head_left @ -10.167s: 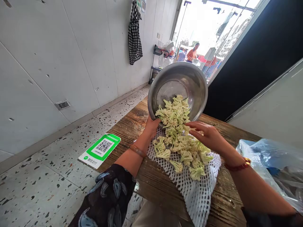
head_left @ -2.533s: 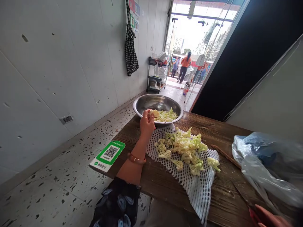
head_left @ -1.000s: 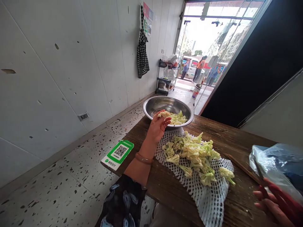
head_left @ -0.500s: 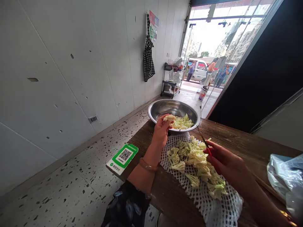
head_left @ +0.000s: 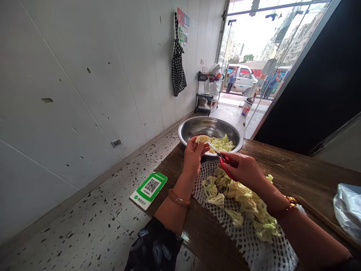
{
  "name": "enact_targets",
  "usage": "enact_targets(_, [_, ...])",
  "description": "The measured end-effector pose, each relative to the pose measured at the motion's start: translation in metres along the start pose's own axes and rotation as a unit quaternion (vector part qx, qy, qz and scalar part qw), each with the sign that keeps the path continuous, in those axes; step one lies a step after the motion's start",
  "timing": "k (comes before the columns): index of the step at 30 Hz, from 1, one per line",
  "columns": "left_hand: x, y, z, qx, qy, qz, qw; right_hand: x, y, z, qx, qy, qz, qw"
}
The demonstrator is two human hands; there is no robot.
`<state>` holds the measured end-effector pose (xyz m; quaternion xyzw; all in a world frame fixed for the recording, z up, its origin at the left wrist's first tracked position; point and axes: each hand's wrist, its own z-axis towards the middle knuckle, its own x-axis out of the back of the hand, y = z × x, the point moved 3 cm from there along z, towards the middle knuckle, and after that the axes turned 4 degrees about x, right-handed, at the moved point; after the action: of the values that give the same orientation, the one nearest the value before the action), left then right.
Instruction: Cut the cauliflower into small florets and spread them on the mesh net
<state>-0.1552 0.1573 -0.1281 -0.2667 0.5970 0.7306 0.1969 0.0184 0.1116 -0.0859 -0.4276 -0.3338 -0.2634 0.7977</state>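
Observation:
My left hand pinches a cauliflower floret over the near rim of a steel bowl. In my right hand is a pair of scissors with red handles, its blade tips at the floret's lower right side. Cut cauliflower pieces lie inside the bowl. Below my right hand, a heap of cauliflower florets rests on white foam netting. My right hand and forearm hide part of that heap.
The wooden table carries a green QR-code card at its left edge and a clear plastic bag at the right. Beyond stand a shelf cart and a bucket near the glass door. A checked apron hangs on the wall.
My right hand has moved left with the scissors, bringing the blades from beside the bowl to the floret. My left hand still holds the floret. The view has shifted slightly.

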Motion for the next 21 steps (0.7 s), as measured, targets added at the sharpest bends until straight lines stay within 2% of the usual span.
enact_targets(15, [0.001, 0.000, 0.002, -0.072, 0.018, 0.082, 0.994, -0.005, 0.005, 0.012, -0.030, -0.007, 0.004, 1.000])
enact_targets(21, [0.003, -0.003, 0.005, -0.072, 0.028, 0.087, 0.993, -0.011, 0.007, 0.019, -0.037, 0.001, 0.058, 0.998])
